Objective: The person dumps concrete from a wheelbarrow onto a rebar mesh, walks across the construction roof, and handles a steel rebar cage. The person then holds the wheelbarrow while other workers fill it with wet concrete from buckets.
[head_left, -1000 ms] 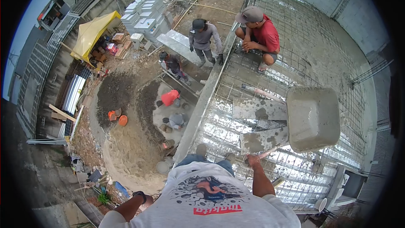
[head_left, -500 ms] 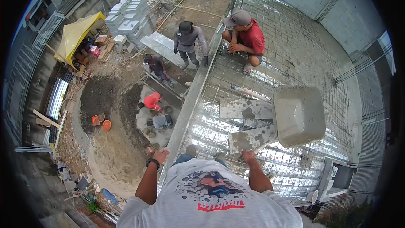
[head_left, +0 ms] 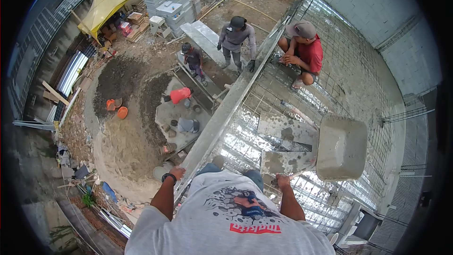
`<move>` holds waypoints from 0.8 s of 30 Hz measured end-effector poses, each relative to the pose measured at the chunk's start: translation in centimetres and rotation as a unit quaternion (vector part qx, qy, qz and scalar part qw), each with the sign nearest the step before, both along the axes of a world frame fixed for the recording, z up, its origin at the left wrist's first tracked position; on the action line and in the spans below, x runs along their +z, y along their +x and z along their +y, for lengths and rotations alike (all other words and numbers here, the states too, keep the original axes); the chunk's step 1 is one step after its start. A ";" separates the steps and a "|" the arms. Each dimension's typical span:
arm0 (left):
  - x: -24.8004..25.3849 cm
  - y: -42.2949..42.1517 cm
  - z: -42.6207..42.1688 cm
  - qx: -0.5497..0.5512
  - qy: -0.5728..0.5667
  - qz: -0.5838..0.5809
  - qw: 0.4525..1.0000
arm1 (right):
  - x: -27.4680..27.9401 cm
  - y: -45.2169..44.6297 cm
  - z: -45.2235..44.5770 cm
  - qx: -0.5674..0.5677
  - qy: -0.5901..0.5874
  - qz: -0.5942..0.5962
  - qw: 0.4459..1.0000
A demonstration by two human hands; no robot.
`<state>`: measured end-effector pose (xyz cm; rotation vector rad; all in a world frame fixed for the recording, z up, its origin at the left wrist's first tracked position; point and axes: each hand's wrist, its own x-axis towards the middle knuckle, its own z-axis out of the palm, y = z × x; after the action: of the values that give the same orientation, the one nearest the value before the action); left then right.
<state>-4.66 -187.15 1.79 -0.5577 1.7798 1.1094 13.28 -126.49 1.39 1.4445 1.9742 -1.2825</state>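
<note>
My right hand (head_left: 283, 181) is closed round the near handle of a wheelbarrow, whose grip end pokes out past my fingers. The wheelbarrow's tray (head_left: 341, 147) is coated in grey cement and stands to the right on the mesh deck. Two spattered boards (head_left: 286, 128) lie between the handles and the tray. My left hand (head_left: 177, 173), with a dark watch at the wrist, is at the outer side of the concrete ledge (head_left: 207, 140), fingers loosely extended and holding nothing visible. Whether it presses on the ledge is hard to tell.
A person in a red shirt (head_left: 309, 53) squats on the rebar mesh (head_left: 351, 82). Below the ledge, a person in grey (head_left: 237, 40) has a gloved hand on it, and several others work near a sand pile (head_left: 125, 148). Stacked pale blocks (head_left: 171, 7) stand farther back.
My view has shifted, so the ledge, workers and wheelbarrow appear farther right and lower. The right hand stays on the handle; the left stays beside the ledge. The gloved worker's free arm has lifted slightly.
</note>
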 end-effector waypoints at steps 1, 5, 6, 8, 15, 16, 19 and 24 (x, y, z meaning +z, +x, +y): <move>-0.5 0.1 -0.4 0.001 -0.014 -0.002 1.000 | 2.0 -1.0 -0.9 -0.045 -0.048 -0.007 0.998; -2.5 0.1 -1.0 0.026 -0.006 -0.014 1.000 | 7.0 -4.2 -3.7 -0.044 -0.059 -0.028 0.997; -3.6 0.0 -1.1 0.073 0.021 -0.037 0.996 | 8.2 -5.0 -4.0 -0.031 -0.049 -0.032 0.998; -5.5 0.2 -1.2 0.168 0.075 -0.082 0.980 | 11.0 -6.9 -4.6 0.007 -0.025 -0.039 0.999; 1.0 0.9 4.1 0.095 -0.018 0.054 0.994 | 7.7 -8.7 -2.8 0.026 -0.076 -0.021 0.997; 1.4 1.2 4.1 0.093 -0.021 0.060 0.994 | 7.8 -8.6 -2.7 0.032 -0.081 -0.015 0.996; -0.5 3.0 2.9 0.085 -0.048 0.047 0.994 | 7.9 -9.7 -3.7 0.057 -0.091 0.000 0.994; -2.8 5.7 0.9 0.085 -0.073 -0.013 0.994 | 7.9 -10.3 -4.0 0.088 -0.105 -0.017 0.990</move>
<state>1.03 -186.21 -1.01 -0.8220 1.8269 1.0855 3.00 -130.51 9.33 1.1597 1.8366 -1.3309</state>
